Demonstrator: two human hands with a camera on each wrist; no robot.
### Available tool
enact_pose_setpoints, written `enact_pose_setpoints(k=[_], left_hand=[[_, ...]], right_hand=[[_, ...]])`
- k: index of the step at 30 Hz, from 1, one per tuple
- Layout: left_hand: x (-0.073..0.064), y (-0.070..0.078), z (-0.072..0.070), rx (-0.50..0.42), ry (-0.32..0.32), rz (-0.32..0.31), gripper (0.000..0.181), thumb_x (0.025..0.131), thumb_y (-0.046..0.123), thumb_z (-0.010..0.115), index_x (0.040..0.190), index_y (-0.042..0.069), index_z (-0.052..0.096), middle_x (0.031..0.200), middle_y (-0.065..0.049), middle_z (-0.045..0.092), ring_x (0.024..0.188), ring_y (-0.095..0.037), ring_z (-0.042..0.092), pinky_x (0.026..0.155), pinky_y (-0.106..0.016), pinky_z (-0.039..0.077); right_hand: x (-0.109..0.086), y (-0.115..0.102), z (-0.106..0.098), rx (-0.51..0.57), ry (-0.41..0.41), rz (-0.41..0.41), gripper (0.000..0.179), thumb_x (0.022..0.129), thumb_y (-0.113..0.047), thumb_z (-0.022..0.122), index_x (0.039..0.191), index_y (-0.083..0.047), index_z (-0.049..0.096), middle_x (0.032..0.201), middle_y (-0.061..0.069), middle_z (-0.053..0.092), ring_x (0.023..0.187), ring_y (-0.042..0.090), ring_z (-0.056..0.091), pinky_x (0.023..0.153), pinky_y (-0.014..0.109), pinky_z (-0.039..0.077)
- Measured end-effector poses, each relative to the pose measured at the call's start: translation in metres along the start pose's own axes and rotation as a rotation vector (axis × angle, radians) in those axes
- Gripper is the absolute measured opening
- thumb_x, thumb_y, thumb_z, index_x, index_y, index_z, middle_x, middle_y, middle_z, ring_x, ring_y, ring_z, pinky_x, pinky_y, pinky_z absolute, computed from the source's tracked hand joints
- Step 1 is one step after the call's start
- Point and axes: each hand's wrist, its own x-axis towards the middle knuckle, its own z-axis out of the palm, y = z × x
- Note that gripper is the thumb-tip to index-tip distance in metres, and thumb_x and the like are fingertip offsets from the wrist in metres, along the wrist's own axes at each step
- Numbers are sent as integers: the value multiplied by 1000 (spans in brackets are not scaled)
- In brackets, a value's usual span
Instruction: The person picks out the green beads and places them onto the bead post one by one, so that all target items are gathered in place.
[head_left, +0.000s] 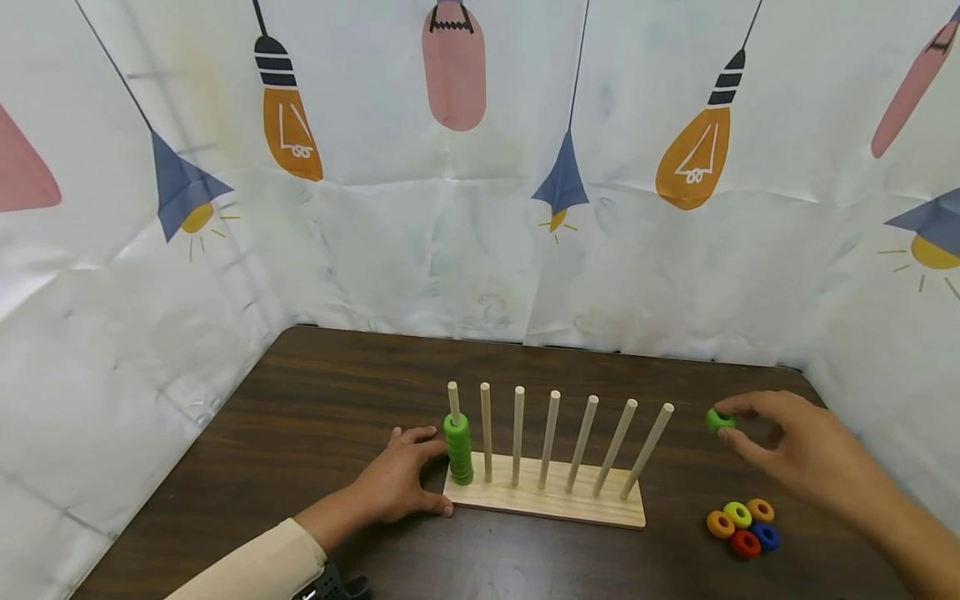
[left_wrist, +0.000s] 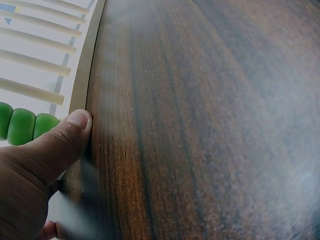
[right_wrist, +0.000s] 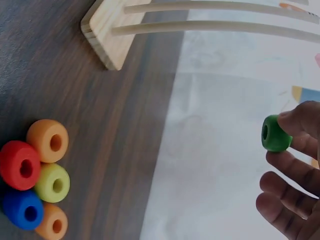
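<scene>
A wooden peg stand (head_left: 551,497) with a row of upright pegs sits on the dark table. Several green beads (head_left: 458,454) are stacked on its leftmost peg; the other pegs are bare. My left hand (head_left: 397,477) grips the stand's left end, thumb against the front edge of the base, as the left wrist view also shows. Off to the right of the stand, my right hand (head_left: 798,446) pinches a single green bead (right_wrist: 276,134) between thumb and fingers, above the table. In the right wrist view the bead's hole faces left.
Below my right hand lies a cluster of loose beads: a red bead (head_left: 746,544), a blue bead (head_left: 766,535), a yellow bead (head_left: 738,514) and two orange ones. A white printed cloth (head_left: 465,250) hangs behind the brown table (head_left: 360,367) and along its sides.
</scene>
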Motion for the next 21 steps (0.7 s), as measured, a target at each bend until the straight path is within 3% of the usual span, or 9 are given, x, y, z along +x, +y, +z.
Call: enact_pose_setpoints(k=[8,15,21], left_hand=[[0,0,-1,7,2,5,75,69,43,96,134,18,67,145,-19,54,143,-41,38,116,-72,15],[0,0,-1,3,6,5,75,68,42,96,133,18,67,144,-19,54,143,-41,38,116,-71,15],[-1,0,-1,-2,5,3,76,68,42,96,134,17,67,145,-20,54,143,-42,38,116,-72,15]], right_hand=[[6,-10,-9,-26,51,-52,34,76,-11,91,105,-20,75,101,-6,72,73,1,55,59,25,49],[9,-21,-18,-19,87,-96,38,74,-9,92,105,-23,75,101,-12,70,82,1,54,67,13,45],[11,-31,-24,-10,97,-120,42,72,-8,92,106,-25,74,102,-14,69,82,-1,54,67,11,46]])
